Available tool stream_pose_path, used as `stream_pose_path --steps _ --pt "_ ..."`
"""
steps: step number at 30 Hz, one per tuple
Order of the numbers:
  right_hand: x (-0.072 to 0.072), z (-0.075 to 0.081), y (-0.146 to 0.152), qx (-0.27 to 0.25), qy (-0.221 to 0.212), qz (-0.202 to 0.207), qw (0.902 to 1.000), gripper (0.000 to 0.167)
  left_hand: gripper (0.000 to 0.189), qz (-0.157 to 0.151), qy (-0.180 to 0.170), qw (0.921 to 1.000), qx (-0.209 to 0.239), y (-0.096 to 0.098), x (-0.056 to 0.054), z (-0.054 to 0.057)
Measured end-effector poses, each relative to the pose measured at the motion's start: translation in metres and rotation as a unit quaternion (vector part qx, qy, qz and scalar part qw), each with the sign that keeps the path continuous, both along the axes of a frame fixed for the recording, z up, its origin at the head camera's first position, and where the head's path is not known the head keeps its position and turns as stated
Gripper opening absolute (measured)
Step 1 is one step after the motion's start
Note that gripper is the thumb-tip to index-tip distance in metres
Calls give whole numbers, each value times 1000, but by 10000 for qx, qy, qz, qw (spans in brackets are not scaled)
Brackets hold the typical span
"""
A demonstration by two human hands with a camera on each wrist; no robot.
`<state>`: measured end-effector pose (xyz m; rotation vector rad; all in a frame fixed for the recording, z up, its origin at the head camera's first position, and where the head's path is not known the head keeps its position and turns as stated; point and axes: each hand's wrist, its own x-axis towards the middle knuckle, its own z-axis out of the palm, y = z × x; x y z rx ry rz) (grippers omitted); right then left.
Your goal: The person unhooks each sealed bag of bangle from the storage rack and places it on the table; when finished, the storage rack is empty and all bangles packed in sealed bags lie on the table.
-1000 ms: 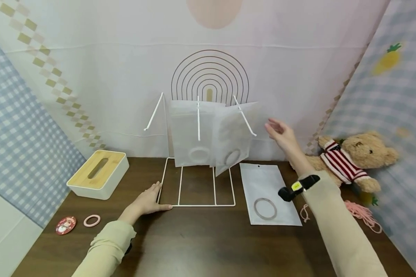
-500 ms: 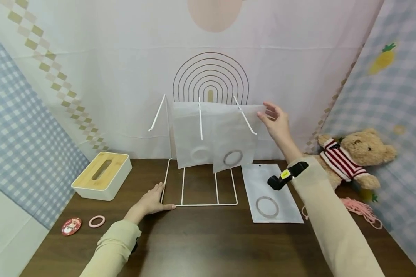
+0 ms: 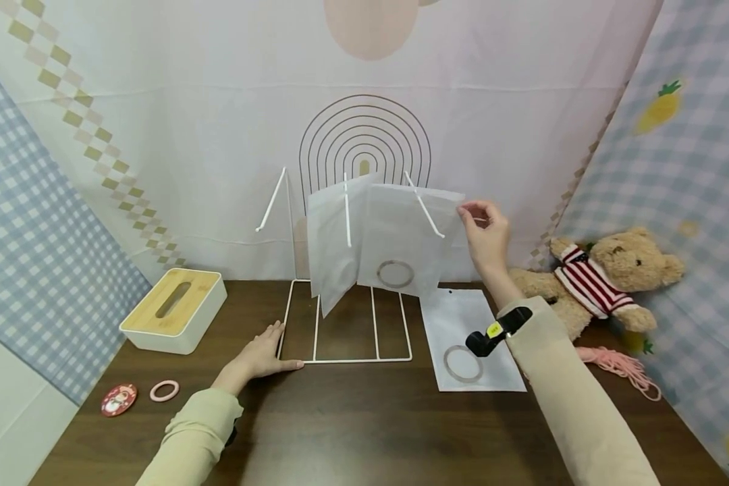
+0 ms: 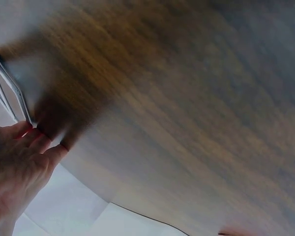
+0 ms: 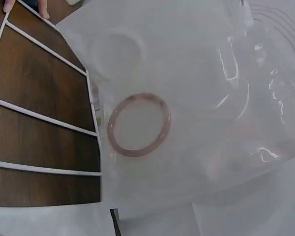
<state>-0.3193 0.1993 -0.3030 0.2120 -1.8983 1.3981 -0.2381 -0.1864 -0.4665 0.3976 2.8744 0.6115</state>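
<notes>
A white wire rack with three prongs stands on the table. Translucent bags hang from it; the left bag is at an angle at the middle prong, and the right bag faces forward at the right prong. A pinkish bangle shows inside the right bag in the right wrist view. My right hand pinches the right bag's upper right corner between thumb and fingers. My left hand rests with straight fingers on the rack base's front left corner, which its fingertips also touch in the left wrist view.
Another bag with a bangle lies flat at the right, near a teddy bear and pink cord. At left are a tissue box, a round red badge and a pink ring. Fabric hangs behind.
My right hand has come left to the hanging right bag and taken its corner. That bag has turned to face forward, while the left bag has swung to an angle. My left hand has stayed put.
</notes>
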Motion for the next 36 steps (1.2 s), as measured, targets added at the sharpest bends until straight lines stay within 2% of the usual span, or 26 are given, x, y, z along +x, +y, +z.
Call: stream_pose_path --steps 2,5,8,12,17,25,31,36 --pt "3 1 1 -91 -269 472 9985 25 100 -15 -19 10000 -4 0 1 1" --pt "6 5 5 -109 -758 1152 9904 30 100 7 -43 10000 -3 1 1 2" --pt "11 12 8 45 -1205 1472 9817 32 100 27 -39 10000 -1 0 2 2" --pt "19 23 9 277 -1589 1349 9776 33 99 29 -51 10000 34 0 2 2" --pt "32 31 15 674 -1798 1200 9740 33 99 30 -58 10000 41 0 2 1" --pt "53 36 26 867 -1772 1176 9733 34 100 9 -62 10000 43 0 0 2" --pt "69 39 34 1028 -1821 1376 9682 32 100 -26 -81 10000 41 0 0 1" --pt "80 40 39 906 -1787 1572 9670 19 100 -41 -99 9999 38 0 0 -1"
